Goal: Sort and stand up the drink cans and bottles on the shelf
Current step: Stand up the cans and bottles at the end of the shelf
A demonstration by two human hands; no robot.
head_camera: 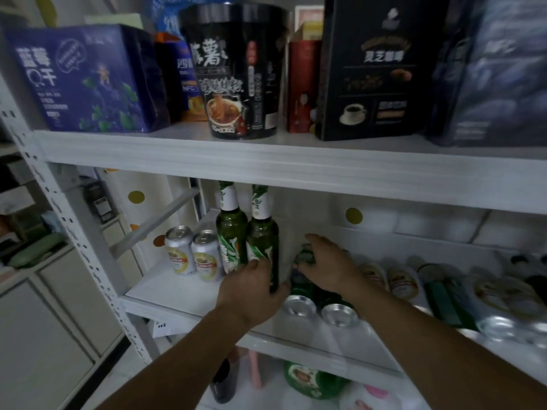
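On the middle shelf [177, 294] two green glass bottles stand upright side by side. My left hand [251, 287] grips the base of the right bottle [262, 232]; the left bottle [231, 229] stands just behind it. Two silver and yellow cans [192, 254] stand upright to their left. My right hand [325, 264] rests on a lying green bottle [302, 279], fingers curled over its neck. Two green cans [319, 309] lie on their sides in front of that hand, silver bottoms facing me.
Several more cans and a green bottle [444, 294] lie on their sides along the right of the shelf. The upper shelf [236, 161] carries boxes and a black noodle cup [236, 69]. The white perforated post [74, 232] frames the left side. More bottles stand below.
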